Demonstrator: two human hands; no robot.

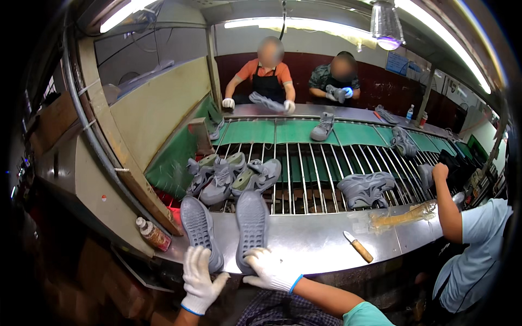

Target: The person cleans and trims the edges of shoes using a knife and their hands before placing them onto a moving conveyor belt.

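Note:
Two grey shoe soles lie side by side on the metal ledge in front of me, rows of small pits facing up: a left sole (198, 225) and a right sole (252, 223). My left hand (200, 280), in a white glove with a blue cuff, is at the heel of the left sole, fingers stretched and thumb apart. Gloved the same way, my right hand (272, 270) grips the right sole's heel, fingers over it and thumb at its lower edge. Just beyond the soles, several grey shoes (216, 182) sit close together on the rollers.
A wooden-handled knife (359, 248) lies on the ledge to the right. A bottle (153, 234) stands by the left post. Beyond are the roller conveyor (304, 185), a single grey shoe (367, 189) and a green belt (250, 131). Two people work opposite; another person's arm (448, 206) reaches in at right.

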